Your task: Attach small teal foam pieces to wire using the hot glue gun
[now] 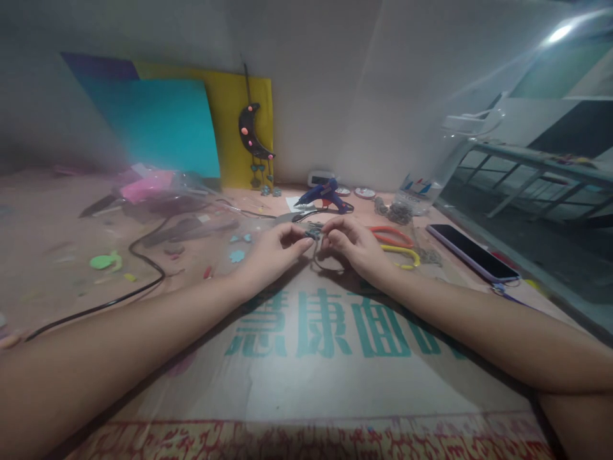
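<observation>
My left hand point(280, 250) is closed, its thumb and fingers pinching a small grey-blue piece point(312, 234). A thin greyish cord point(316, 259) loops down between my two hands. My right hand point(352, 246) is closed with fingertips pressed together at the cord, close to the small piece; its exact grip is partly hidden. Left of my left hand lie a light-blue flower shape point(236, 256) and a small light-blue bow shape point(240, 238). Scissors with an orange handle point(395, 236) and a yellow handle point(407, 257) lie by my right hand.
A blue glue gun point(323, 195) rests behind my hands. A phone point(472, 252) lies at the right, near a plastic container point(416, 195) and grey yarn point(400, 212). A black cable point(143, 255) crosses the left. Against the wall, a crescent ornament point(253, 134) hangs before coloured sheets point(163, 128).
</observation>
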The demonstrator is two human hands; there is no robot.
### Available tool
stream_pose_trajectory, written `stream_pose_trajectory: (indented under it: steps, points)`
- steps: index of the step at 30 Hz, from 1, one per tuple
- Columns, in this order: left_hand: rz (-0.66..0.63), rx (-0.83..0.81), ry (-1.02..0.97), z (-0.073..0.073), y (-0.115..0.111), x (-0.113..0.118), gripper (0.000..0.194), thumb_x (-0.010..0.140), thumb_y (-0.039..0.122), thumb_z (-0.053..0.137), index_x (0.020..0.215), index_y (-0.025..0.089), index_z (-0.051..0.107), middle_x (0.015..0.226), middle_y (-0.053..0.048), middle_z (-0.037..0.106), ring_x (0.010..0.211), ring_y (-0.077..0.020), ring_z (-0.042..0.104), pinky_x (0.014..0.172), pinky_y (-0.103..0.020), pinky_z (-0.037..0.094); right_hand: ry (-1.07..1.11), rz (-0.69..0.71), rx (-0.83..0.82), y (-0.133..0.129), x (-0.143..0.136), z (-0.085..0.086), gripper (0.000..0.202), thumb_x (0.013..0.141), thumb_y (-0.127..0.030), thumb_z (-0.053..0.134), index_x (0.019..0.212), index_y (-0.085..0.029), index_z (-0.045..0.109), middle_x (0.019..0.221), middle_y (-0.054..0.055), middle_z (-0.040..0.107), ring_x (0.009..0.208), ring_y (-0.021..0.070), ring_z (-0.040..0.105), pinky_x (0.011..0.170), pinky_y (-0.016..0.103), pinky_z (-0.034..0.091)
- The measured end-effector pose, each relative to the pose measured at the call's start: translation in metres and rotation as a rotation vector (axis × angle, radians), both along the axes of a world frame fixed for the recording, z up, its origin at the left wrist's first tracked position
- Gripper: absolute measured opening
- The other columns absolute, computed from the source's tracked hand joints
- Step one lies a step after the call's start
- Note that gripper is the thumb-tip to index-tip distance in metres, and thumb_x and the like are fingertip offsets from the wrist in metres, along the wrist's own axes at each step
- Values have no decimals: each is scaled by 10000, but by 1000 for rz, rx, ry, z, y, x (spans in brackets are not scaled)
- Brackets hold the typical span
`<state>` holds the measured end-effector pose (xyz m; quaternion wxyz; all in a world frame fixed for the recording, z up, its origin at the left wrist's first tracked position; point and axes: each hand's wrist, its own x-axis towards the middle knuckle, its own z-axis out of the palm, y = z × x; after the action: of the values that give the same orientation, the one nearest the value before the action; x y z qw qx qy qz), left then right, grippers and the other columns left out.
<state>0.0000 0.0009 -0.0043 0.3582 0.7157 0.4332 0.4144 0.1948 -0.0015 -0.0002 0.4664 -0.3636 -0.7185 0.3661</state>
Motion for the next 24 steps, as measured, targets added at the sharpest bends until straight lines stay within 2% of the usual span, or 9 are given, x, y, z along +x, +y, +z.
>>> stream_pose_trajectory:
  steps: [4, 8, 15, 20, 24]
  points:
    - [-2, 5, 9, -1, 0, -1, 216, 847, 383, 618, 885, 171, 640, 853, -15, 685, 778, -160, 612, 722, -279, 453, -63, -47, 59, 0, -1, -1, 343, 771, -373, 735, 968, -215, 502, 870, 9, 615, 774, 161, 635, 710, 312, 517]
    - [-25, 7, -26, -2, 3, -1, 223, 839, 390, 626, 879, 171, 639, 845, -11, 679, 788, -157, 612, 738, -275, 456, -127, -26, 115, -2, -2, -1, 350, 753, -301, 746, 966, -222, 480, 844, -8, 609, 787, 160, 632, 731, 313, 513]
    - [-85, -128, -130, -1, 5, 0, 241, 814, 393, 640, 870, 159, 623, 829, -16, 663, 756, -151, 613, 698, -268, 461, -239, -119, 137, -4, -3, 2, 84, 853, -266, 620, 894, -194, 605, 852, 18, 695, 793, 158, 662, 744, 295, 526]
    - [-124, -107, -60, -4, 5, -1, 256, 831, 418, 632, 882, 167, 647, 840, -20, 682, 772, -158, 620, 715, -273, 459, -286, -177, 157, -6, -2, 5, 92, 880, -268, 595, 864, -188, 638, 795, 12, 701, 783, 156, 653, 729, 277, 519]
    - [-120, -92, -34, -4, 4, -1, 263, 829, 432, 624, 860, 172, 647, 788, -13, 670, 725, -159, 605, 664, -267, 450, -208, -105, 135, -4, -1, 3, 156, 927, -327, 538, 864, -194, 591, 781, 12, 672, 756, 148, 643, 734, 291, 522]
